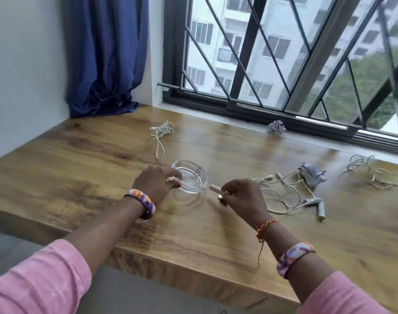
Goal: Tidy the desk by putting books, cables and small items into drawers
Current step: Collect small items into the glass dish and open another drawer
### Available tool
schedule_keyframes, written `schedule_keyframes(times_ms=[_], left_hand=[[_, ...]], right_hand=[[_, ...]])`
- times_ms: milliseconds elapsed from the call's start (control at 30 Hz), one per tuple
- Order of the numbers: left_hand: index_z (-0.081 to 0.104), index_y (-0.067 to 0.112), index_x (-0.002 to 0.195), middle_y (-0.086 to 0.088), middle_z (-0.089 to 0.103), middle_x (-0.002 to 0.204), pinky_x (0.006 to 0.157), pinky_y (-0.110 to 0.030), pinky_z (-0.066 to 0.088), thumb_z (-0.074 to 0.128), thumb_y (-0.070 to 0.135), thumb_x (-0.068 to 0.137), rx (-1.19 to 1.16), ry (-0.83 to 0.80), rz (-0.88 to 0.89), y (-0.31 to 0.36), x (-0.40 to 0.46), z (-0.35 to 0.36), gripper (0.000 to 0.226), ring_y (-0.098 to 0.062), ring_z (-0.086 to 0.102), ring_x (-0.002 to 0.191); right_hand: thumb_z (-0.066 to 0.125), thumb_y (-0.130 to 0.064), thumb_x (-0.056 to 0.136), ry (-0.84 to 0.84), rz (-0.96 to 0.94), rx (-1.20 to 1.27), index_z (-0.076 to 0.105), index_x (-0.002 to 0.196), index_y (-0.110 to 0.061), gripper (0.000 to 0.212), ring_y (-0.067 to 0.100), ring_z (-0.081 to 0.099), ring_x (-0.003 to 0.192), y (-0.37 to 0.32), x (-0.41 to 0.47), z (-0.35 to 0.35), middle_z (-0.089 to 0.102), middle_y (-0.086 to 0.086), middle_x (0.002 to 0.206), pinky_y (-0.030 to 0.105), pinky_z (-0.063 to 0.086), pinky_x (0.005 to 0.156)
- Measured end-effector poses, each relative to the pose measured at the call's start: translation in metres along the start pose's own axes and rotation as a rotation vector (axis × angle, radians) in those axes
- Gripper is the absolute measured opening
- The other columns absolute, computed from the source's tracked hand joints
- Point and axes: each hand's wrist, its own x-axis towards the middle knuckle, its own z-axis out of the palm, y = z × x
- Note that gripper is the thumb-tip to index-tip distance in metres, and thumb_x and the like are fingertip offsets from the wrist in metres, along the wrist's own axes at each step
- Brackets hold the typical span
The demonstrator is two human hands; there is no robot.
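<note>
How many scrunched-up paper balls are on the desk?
2. One crumpled pale paper ball lies by the window track; the other crumpled paper ball sits among white cables right of the hands.

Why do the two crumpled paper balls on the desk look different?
The paper ball by the window sits far back, next to the window track, with nothing touching it. The paper ball near the cables is closer and lies against the white cable tangle. The far ball looks rounder and smaller in the picture; the near ball looks more stretched and lumpy. Both are pale, crumpled, and no hand touches them.
</note>
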Motion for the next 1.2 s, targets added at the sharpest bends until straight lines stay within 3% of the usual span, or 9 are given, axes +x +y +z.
schedule_keyframes(times_ms=[233,400,533,667,833,1067,1200], left_hand=[[0.071,0.029,0.094,0.0,0.069,0.102,0.088,-0.03,0.044,0.071,0.03,0.078,0.024,-0.106,0.004,-0.009,0.007,0.007,0.016,-0.023,0.06,0.102],[0.069,0.031,0.1,-0.001,0.069,0.101,0.084,-0.029,0.047,0.07,0.034,0.078,0.104,-0.197,-0.034,-0.012,0.005,0.008,0.023,-0.022,0.06,0.1],[0.056,0.026,0.117,-0.004,0.066,0.109,0.086,-0.035,0.049,0.072,0.035,0.076,0.131,-0.189,-0.051,-0.014,0.006,0.008,0.045,-0.025,0.059,0.105],[0.044,0.022,0.129,-0.008,0.064,0.116,0.087,-0.038,0.049,0.07,0.033,0.076,0.141,-0.212,-0.064,-0.015,0.007,0.008,0.06,-0.027,0.059,0.109],[0.044,0.023,0.129,-0.003,0.064,0.114,0.087,-0.038,0.049,0.069,0.031,0.077,0.199,-0.247,-0.075,-0.017,0.008,0.004,0.058,-0.026,0.057,0.107],[0.053,0.023,0.119,-0.002,0.061,0.118,0.08,-0.034,0.048,0.062,0.033,0.081,0.364,-0.115,-0.037,0.008,0.012,-0.008,0.04,-0.027,0.058,0.108],[0.055,0.026,0.117,-0.002,0.062,0.118,0.078,-0.031,0.044,0.063,0.035,0.082,0.383,-0.107,0.01,0.036,0.017,-0.01,0.037,-0.026,0.057,0.109]], right_hand=[[0.076,-0.005,0.064,0.063,0.175,0.218,0.07,0.073,-0.015,0.015,0.013,0.064,0.066,-0.01,0.017,0.001,0.068,0.001,0.069,0.028,0.054,0.068],[0.079,-0.003,0.063,-0.094,0.158,0.22,0.072,0.075,-0.009,0.014,-0.004,0.055,0.046,-0.029,0.023,0.018,0.067,0.003,0.066,0.012,0.045,0.048],[0.081,-0.009,0.06,-0.161,0.115,0.149,0.074,0.072,-0.013,0.014,0.011,0.067,0.07,-0.04,0.028,0.037,0.072,0.003,0.071,0.031,0.056,0.072],[0.082,-0.015,0.062,-0.186,0.103,0.101,0.075,0.074,-0.014,0.014,0.014,0.068,0.076,-0.048,0.033,0.049,0.073,0.005,0.077,0.029,0.055,0.073],[0.08,-0.02,0.067,-0.221,0.113,0.041,0.076,0.077,-0.016,0.012,0.009,0.064,0.073,-0.052,0.035,0.05,0.074,0.004,0.079,0.023,0.049,0.069],[0.069,-0.017,0.074,-0.265,0.047,-0.076,0.075,0.081,-0.015,0.01,0.024,0.066,0.085,-0.054,0.038,0.051,0.072,0.008,0.087,0.029,0.051,0.071],[0.065,-0.013,0.075,-0.227,0.032,-0.007,0.075,0.082,-0.015,0.012,0.019,0.066,0.084,-0.043,0.033,0.037,0.073,0.006,0.087,0.03,0.052,0.073]])
